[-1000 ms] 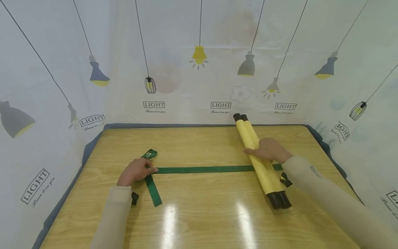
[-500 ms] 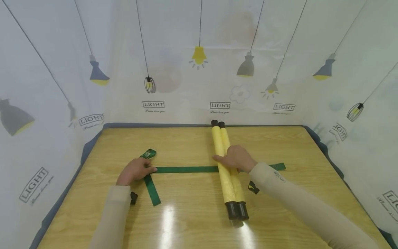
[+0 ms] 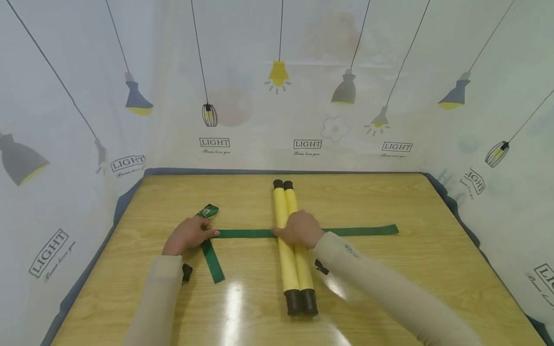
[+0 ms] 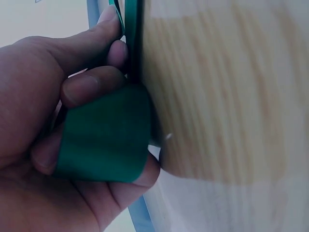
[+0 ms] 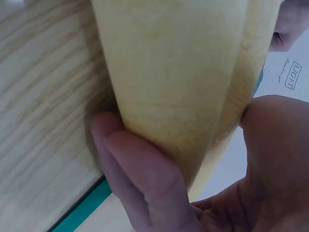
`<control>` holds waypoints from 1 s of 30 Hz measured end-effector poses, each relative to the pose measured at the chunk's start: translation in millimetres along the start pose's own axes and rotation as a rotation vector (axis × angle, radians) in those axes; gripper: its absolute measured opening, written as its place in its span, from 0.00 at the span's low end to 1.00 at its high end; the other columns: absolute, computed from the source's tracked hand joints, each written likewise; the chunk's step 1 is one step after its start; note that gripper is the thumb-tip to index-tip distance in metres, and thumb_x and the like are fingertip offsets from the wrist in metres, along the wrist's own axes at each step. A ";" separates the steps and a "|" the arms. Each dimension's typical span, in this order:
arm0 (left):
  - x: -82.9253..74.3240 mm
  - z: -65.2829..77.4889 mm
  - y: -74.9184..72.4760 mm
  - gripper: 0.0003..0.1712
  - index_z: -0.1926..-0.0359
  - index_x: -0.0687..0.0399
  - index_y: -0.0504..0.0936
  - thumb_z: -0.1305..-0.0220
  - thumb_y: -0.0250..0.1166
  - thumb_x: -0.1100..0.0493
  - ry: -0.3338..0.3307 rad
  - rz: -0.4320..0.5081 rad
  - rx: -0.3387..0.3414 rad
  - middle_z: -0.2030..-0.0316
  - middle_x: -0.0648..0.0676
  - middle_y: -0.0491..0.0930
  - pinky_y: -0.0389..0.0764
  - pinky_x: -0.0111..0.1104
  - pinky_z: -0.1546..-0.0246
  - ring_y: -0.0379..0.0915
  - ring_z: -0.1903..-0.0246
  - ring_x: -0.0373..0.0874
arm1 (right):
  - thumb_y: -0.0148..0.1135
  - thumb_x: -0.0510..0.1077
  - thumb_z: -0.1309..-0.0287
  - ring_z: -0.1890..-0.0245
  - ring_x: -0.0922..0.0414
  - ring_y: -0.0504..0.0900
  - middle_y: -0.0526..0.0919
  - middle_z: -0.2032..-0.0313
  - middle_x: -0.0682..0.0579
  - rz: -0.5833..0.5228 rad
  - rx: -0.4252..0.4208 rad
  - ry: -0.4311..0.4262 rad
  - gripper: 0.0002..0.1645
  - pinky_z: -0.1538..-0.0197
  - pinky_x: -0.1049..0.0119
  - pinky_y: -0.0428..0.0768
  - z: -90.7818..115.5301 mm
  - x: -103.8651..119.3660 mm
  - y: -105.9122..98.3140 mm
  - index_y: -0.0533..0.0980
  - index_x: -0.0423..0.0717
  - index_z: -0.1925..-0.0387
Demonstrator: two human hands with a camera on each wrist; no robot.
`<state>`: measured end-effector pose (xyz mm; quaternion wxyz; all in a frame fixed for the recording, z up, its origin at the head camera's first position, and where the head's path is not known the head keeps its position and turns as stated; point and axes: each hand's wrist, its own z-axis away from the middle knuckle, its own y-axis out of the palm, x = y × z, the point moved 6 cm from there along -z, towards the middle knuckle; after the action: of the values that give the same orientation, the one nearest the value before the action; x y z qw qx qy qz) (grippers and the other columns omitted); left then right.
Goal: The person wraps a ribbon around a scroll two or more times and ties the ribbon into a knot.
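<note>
Two yellow tubes with black end caps lie side by side, pointing away from me, across a green ribbon in the head view. My right hand grips both tubes near their middle from above; in the right wrist view its fingers curl round one side and the thumb is on the other. The ribbon runs sideways along the table under the tubes. My left hand pinches it toward its left end, where a looped piece and a short tail stick out. In the left wrist view, ribbon wraps over the fingers.
The wooden table has a blue-grey edging along its back and sides. A white sheet printed with lamps hangs behind and at both sides. The ribbon's right end lies flat on the table.
My right hand has carried the two tubes left along the ribbon to mid-table, turning them straighter and lowering them. My left hand has stayed in place on the ribbon.
</note>
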<state>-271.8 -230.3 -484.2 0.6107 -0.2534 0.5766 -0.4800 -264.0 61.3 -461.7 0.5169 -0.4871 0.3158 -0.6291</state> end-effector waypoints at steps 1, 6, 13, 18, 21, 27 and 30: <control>-0.4 0.3 -0.2 0.20 0.76 0.52 0.72 0.31 0.62 0.46 -0.002 -0.001 0.001 0.82 0.48 0.64 0.63 0.33 0.77 0.60 0.81 0.42 | 0.55 0.75 0.43 0.86 0.56 0.78 0.77 0.81 0.49 0.003 -0.007 -0.003 0.37 0.85 0.65 0.76 0.9 2.2 0.9 0.74 0.46 0.83; -2.0 1.5 -1.5 0.20 0.76 0.52 0.72 0.31 0.61 0.46 -0.004 0.000 -0.001 0.82 0.48 0.65 0.63 0.33 0.76 0.61 0.81 0.42 | 0.56 0.73 0.41 0.87 0.60 0.73 0.72 0.85 0.53 0.071 -0.068 -0.042 0.36 0.85 0.69 0.70 5.2 10.5 2.7 0.71 0.49 0.87; -0.3 0.7 -0.3 0.20 0.76 0.52 0.72 0.31 0.62 0.47 0.007 -0.001 -0.006 0.82 0.48 0.64 0.63 0.33 0.77 0.60 0.81 0.42 | 0.59 0.71 0.43 0.88 0.61 0.70 0.67 0.88 0.56 0.097 -0.137 -0.082 0.35 0.86 0.70 0.67 6.2 13.4 6.9 0.68 0.51 0.90; 1.0 -0.2 2.3 0.20 0.76 0.52 0.73 0.31 0.62 0.47 0.022 0.010 0.001 0.82 0.48 0.64 0.63 0.33 0.76 0.60 0.81 0.42 | 0.57 0.73 0.43 0.88 0.60 0.69 0.67 0.88 0.56 0.087 -0.133 -0.075 0.36 0.86 0.69 0.66 3.4 9.5 9.7 0.68 0.51 0.89; 0.9 -0.5 2.5 0.20 0.76 0.52 0.72 0.31 0.62 0.47 0.035 0.012 -0.002 0.82 0.48 0.63 0.62 0.33 0.76 0.59 0.81 0.41 | 0.52 0.76 0.42 0.89 0.60 0.69 0.67 0.89 0.56 0.089 -0.115 -0.072 0.38 0.86 0.68 0.65 2.0 4.7 8.9 0.66 0.52 0.90; 2.6 -0.9 1.8 0.20 0.77 0.51 0.72 0.31 0.62 0.46 0.026 0.016 -0.015 0.83 0.47 0.63 0.63 0.33 0.77 0.59 0.82 0.41 | 0.44 0.79 0.40 0.89 0.60 0.59 0.59 0.90 0.57 0.090 -0.074 -0.060 0.41 0.85 0.67 0.55 -0.1 -11.3 -0.2 0.62 0.53 0.91; 4.5 -0.2 2.1 0.21 0.77 0.51 0.72 0.32 0.62 0.46 0.014 0.025 -0.014 0.83 0.47 0.63 0.63 0.32 0.77 0.59 0.82 0.41 | 0.46 0.77 0.39 0.86 0.59 0.61 0.63 0.87 0.55 0.070 -0.066 -0.087 0.39 0.83 0.66 0.58 -3.2 -20.4 -6.5 0.67 0.50 0.86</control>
<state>-271.9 -233.3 -488.0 0.6109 -0.2471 0.5875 -0.4697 -269.4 82.3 -462.8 0.5355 -0.5194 0.3303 -0.5783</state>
